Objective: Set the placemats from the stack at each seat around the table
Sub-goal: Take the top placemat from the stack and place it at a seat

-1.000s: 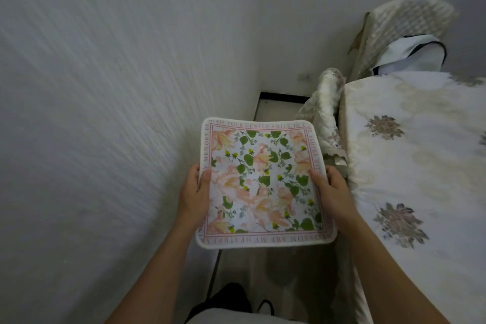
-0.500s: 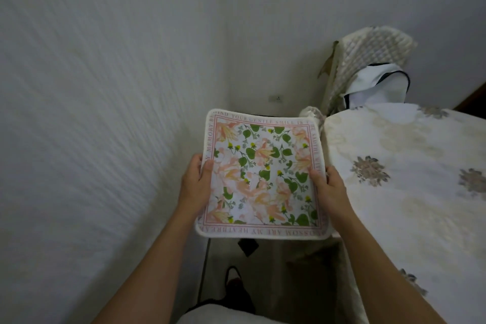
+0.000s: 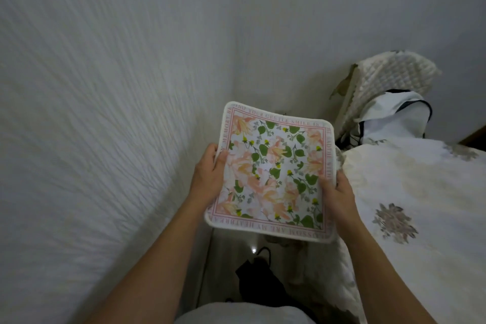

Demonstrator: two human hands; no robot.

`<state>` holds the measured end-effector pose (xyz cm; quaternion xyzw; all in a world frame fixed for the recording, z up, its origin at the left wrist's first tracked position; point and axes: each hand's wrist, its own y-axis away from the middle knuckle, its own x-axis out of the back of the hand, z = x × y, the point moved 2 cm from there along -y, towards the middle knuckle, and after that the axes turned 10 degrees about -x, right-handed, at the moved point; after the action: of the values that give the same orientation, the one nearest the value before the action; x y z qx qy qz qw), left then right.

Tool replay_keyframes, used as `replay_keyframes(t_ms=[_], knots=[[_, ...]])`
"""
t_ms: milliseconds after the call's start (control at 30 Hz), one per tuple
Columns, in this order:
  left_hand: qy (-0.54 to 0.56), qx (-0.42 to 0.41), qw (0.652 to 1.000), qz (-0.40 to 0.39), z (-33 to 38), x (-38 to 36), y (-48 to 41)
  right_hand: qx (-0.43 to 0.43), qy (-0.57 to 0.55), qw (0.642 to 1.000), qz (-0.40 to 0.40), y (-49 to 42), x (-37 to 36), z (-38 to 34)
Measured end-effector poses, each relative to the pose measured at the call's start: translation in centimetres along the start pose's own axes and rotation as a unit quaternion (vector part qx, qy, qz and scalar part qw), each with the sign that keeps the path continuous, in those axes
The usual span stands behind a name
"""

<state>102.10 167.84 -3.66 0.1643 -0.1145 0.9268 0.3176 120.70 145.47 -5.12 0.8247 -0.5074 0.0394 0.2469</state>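
A square fabric placemat point(image 3: 271, 171) with rounded corners, a white rim, a pink lettered border and a print of peach flowers and green leaves is held in the air, face up, its far edge raised a little. Its left edge is pinched by the left hand point(image 3: 207, 175), its right edge by the right hand point(image 3: 338, 192), just beside the cream-clothed surface point(image 3: 420, 181).

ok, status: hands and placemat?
Left hand and right hand grip the placemat by its side edges. Placemat off the table, not yet laid. Covered chair beyond table corner.
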Motion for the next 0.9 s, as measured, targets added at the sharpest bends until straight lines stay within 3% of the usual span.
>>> replay_keyframes(t_ms=[267,467,700,900], knots=[[0.004,-0.005,1.0,-0.009,-0.5,-3.4,-9.5,0.013,-0.033,0.999,0.014,-8.8,-1.3,-3.2],[-0.008,-0.042,0.997,-0.062,2.3,-9.8,-19.2,-0.03,-0.106,0.991,0.069,-15.9,1.8,-4.6],[0.007,-0.123,0.972,-0.202,7.5,-21.2,-25.1,-0.086,-0.159,0.966,0.187,-17.1,10.1,-3.5],[0.043,-0.184,0.916,-0.353,11.2,-30.9,-23.7,-0.132,-0.195,0.92,0.314,-13.2,16.4,0.1]])
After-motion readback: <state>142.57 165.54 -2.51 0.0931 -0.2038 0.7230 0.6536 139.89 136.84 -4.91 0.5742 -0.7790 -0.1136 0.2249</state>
